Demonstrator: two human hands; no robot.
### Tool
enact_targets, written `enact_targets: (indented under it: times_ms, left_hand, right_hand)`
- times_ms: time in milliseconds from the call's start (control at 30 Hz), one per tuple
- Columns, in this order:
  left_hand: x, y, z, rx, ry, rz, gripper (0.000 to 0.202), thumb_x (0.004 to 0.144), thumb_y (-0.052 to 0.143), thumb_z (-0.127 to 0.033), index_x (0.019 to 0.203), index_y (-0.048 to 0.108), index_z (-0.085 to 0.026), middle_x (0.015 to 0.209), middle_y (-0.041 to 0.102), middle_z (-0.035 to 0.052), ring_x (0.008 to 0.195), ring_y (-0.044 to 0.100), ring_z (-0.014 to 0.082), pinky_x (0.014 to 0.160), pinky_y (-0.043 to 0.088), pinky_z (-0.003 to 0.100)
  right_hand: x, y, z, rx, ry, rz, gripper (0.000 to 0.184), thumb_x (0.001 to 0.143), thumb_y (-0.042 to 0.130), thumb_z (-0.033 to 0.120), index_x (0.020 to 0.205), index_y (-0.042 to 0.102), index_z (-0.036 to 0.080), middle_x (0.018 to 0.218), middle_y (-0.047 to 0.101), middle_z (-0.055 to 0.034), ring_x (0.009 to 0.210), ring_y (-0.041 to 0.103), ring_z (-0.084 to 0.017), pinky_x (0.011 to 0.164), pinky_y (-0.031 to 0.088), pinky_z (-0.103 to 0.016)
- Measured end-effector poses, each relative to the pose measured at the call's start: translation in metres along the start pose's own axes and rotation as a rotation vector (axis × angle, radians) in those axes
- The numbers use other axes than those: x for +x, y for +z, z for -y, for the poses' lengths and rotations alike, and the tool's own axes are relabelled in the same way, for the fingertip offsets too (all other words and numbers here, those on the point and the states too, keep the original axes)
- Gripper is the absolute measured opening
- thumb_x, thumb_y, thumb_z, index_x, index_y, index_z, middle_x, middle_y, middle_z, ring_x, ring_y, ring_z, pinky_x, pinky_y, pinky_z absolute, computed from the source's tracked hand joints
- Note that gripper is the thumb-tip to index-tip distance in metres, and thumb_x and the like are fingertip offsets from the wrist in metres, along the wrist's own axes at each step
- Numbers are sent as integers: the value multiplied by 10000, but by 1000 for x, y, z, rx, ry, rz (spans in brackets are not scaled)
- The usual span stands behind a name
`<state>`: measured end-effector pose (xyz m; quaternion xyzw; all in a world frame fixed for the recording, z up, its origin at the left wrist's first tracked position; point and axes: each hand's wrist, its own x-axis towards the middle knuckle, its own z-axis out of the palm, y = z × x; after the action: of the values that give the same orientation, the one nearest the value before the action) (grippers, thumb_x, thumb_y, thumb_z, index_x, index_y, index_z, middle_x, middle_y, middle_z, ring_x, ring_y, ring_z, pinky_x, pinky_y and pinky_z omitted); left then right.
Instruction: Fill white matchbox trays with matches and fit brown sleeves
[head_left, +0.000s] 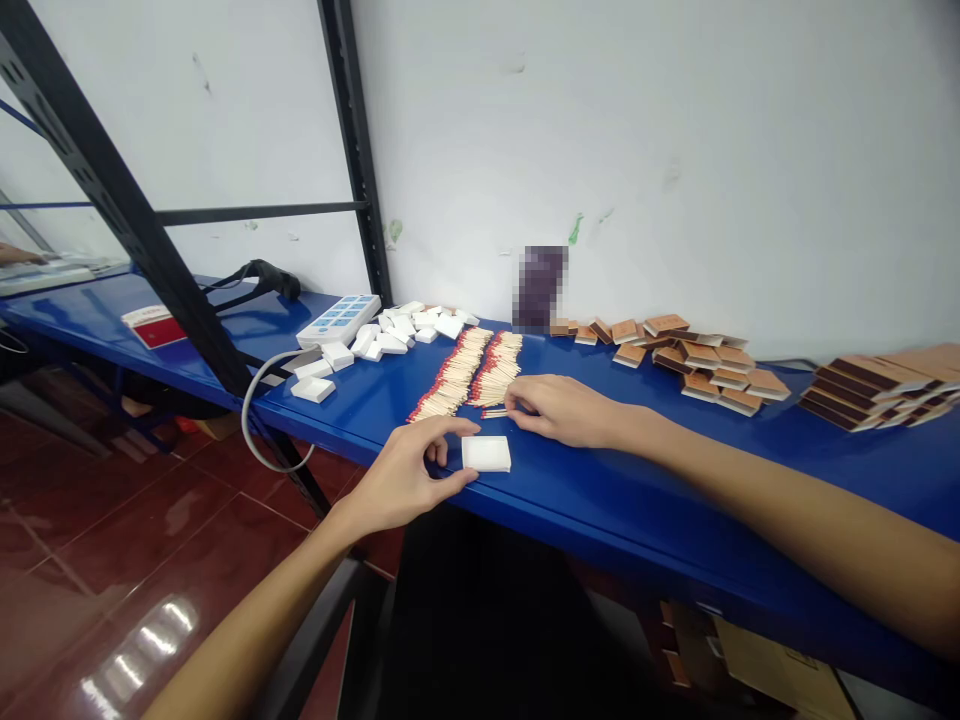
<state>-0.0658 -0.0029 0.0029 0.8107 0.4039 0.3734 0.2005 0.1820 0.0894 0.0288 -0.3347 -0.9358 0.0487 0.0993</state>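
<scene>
Between the thumb and forefinger of my left hand [420,462] is a white matchbox tray [487,454], gripped by its left end near the table's front edge. Its inside looks bare. My right hand [562,408] rests just beyond the tray, fingertips pinched on a few matches [495,413] at the near end of a row. Two long rows of red-tipped matches lie side by side, a left row [454,375] and a right row [497,368]. How many matches the right fingers hold is hidden.
Several white trays [390,341] are heaped at the left by a power strip [341,320] with a looping cable [251,425]. Brown matchbox sleeves [701,355] lie scattered at the right, beside stacked ones [870,390]. A dark rack post [135,205] rises at left.
</scene>
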Motion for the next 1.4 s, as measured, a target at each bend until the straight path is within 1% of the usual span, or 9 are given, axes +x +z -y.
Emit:
enact_targets:
  times_ms: [400,600,700,800,867,967,1100,1200,1400]
  left_hand:
    - [4,3,-2,51,-47,-28,377,785,747,-238,1142,630,-215,699,571,-59,613,511,102,628,434,232]
    - [4,7,0,37,-61,-74,441,813,699,-231,1234,569,-229,960,661,-11,592,503,75,606,453,226]
    - [4,9,1,46,-58,-90,491,812,696,-223,1278,542,-233,998,670,-8,573,493,68,598,455,223]
    - [4,9,1,82,-35,-104,427,818,693,-228,1231,584,-220,849,655,-29,572,492,80,597,446,223]
    - [4,9,-1,108,-30,-106,331,821,697,-230,1146,637,-210,697,583,-53,569,486,92,587,426,221]
    - [5,8,-2,116,-19,-96,227,823,703,-221,1048,675,-209,676,555,-53,571,477,94,583,404,223]
    - [5,8,-1,84,6,-71,174,846,677,-196,1018,673,-217,952,660,-7,592,466,78,604,411,227]
    - [4,9,1,51,10,-49,212,856,659,-181,1062,662,-231,1116,657,9,591,440,71,614,418,231]
    - [0,9,-1,4,28,8,220,854,670,-200,1070,658,-237,1136,659,11,646,463,90,660,431,243]
  right_hand:
    - [-1,-12,10,29,46,127,80,905,470,224,851,521,193,878,631,-53,710,503,-157,631,330,-273]
    - [-4,-32,22,131,-16,108,160,923,467,258,778,500,200,738,575,-11,617,443,-129,594,305,-273]
    - [-6,-33,34,143,-70,121,138,908,497,260,786,517,199,731,563,-7,610,433,-124,590,298,-272]
    - [-7,-29,44,126,-65,141,75,885,530,239,834,562,193,747,572,-12,623,442,-125,600,297,-274]
    - [-6,-28,45,135,-42,111,102,898,521,251,844,581,188,741,578,-12,623,445,-124,605,295,-274]
    - [-3,-26,38,134,-1,-1,145,917,495,263,840,588,185,732,585,-9,631,455,-123,607,291,-273]
    - [0,-16,15,48,74,-72,82,884,532,240,873,594,187,781,608,-22,688,497,-140,610,294,-269]
    - [1,-3,2,23,77,-98,102,891,535,264,905,603,190,836,625,-31,730,527,-151,622,310,-268]
    - [2,11,-3,42,46,-156,124,907,516,263,930,614,192,822,623,-26,722,540,-151,634,329,-268]
